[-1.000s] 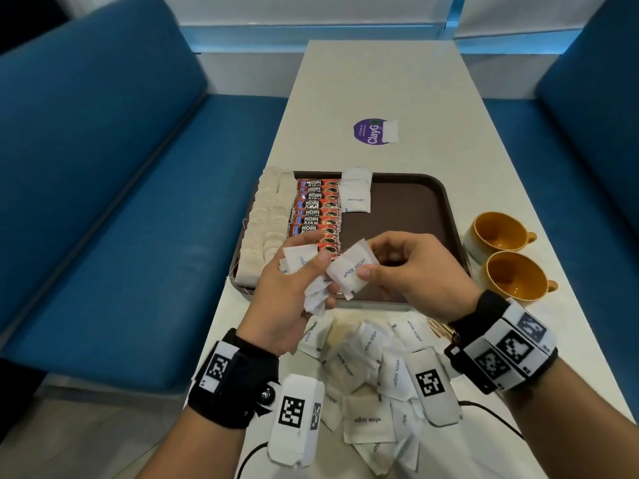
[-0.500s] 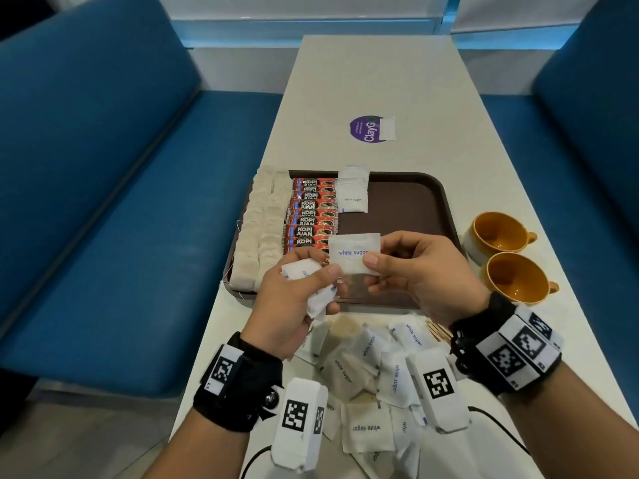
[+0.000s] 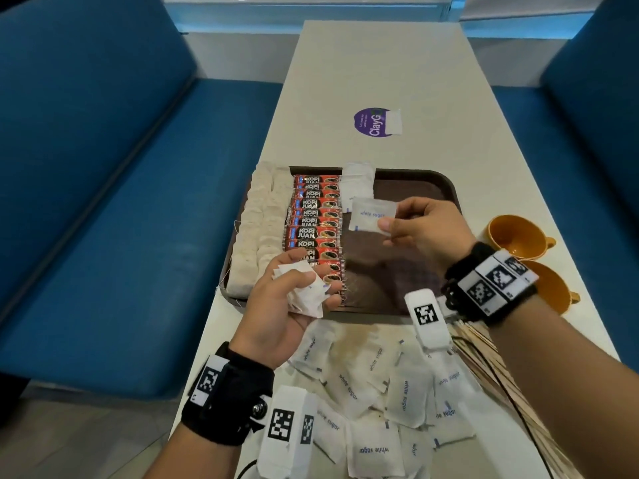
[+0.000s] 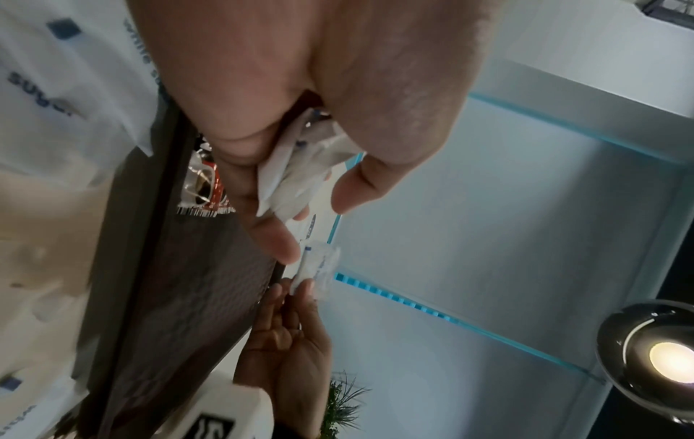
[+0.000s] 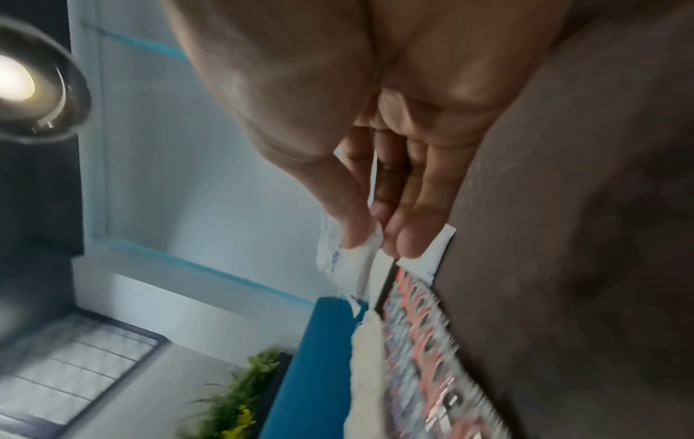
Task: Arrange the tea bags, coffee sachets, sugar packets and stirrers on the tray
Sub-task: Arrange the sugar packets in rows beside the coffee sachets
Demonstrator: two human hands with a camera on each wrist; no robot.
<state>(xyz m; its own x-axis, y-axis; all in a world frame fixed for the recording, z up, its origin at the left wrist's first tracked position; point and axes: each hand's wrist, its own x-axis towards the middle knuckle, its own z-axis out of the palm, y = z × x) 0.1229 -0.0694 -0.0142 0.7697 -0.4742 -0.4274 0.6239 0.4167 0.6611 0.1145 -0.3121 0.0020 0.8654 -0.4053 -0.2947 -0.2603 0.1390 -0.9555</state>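
A brown tray (image 3: 422, 188) holds a column of pale tea bags (image 3: 259, 229) at its left, a row of red coffee sachets (image 3: 314, 223) beside them, and a short stack of white sugar packets (image 3: 358, 184) at the back. My right hand (image 3: 411, 224) pinches one white sugar packet (image 3: 371, 216) by its corner above the tray, near that stack. The same packet (image 5: 347, 261) shows between thumb and fingers in the right wrist view. My left hand (image 3: 304, 281) grips a bunch of sugar packets (image 3: 306, 292) over the tray's near edge. Loose sugar packets (image 3: 380, 392) lie on the table in front.
Wooden stirrers (image 3: 491, 361) lie fanned at the right, near the loose packets. Two orange cups (image 3: 518, 236) stand right of the tray. A purple sticker (image 3: 375, 122) is on the table farther back. Blue benches flank the table on both sides.
My right hand has carried the single sugar packet away from my left hand, forward and up over the tray toward the stack. The left hand keeps its bunch.
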